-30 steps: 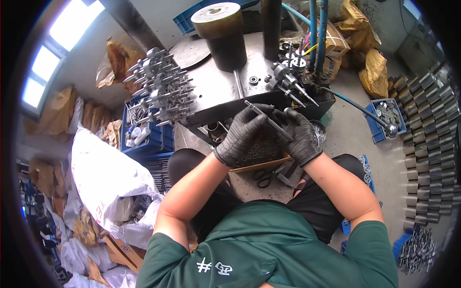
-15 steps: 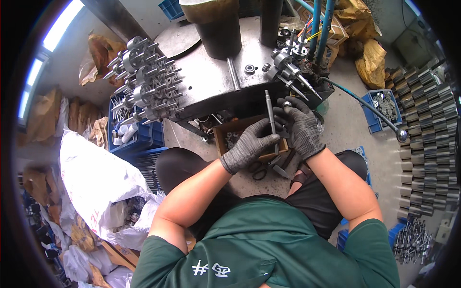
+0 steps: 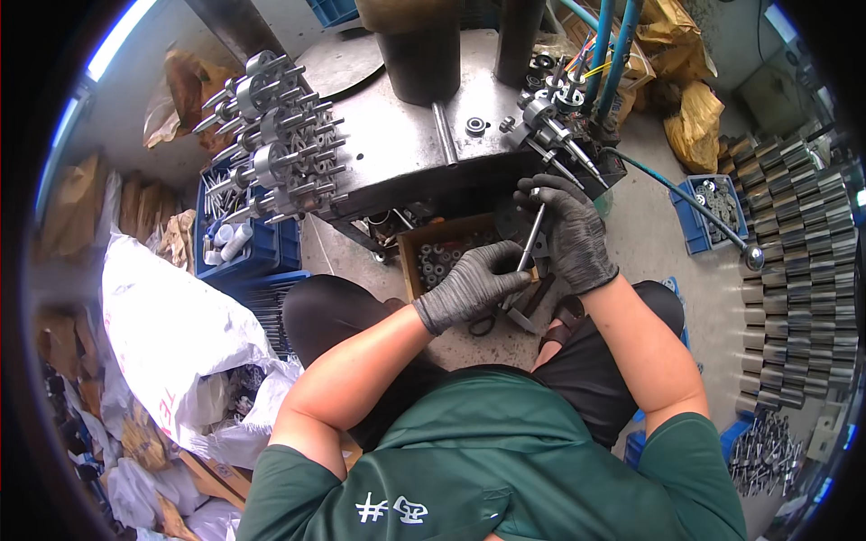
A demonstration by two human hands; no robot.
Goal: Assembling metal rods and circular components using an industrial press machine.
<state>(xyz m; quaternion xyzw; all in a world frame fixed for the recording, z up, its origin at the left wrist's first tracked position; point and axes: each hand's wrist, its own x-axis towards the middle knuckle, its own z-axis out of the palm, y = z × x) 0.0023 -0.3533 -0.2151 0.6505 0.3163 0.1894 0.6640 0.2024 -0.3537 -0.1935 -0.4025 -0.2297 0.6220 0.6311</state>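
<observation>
My left hand (image 3: 474, 284), in a grey knit glove, is closed around the lower part of a slim metal shaft (image 3: 533, 236). The shaft tilts, its upper end leaning right toward my other hand. My right hand (image 3: 579, 242), gloved alike, pinches a small metal ring (image 3: 538, 192) at the shaft's upper tip. Whether the ring sits around the tip or only against it, I cannot tell. Beneath my hands is an open box (image 3: 409, 270) holding several small ring-shaped parts. A hammer (image 3: 520, 318) lies on the floor beside black-handled scissors (image 3: 483, 325), partly hidden by my left hand.
Ahead stands a metal press table (image 3: 388, 144) bearing a loose bearing (image 3: 476, 126), a rod (image 3: 444, 133) and stacked rotor shafts (image 3: 271, 167). A ball-ended lever (image 3: 713, 221) juts out at right, near metal cylinders (image 3: 794, 298). A white sack (image 3: 180, 316) lies at left.
The shaft has tilted from nearly upright to leaning right, and its tip has met the ring. My left hand has lowered slightly; my right hand has shifted a little to the right.
</observation>
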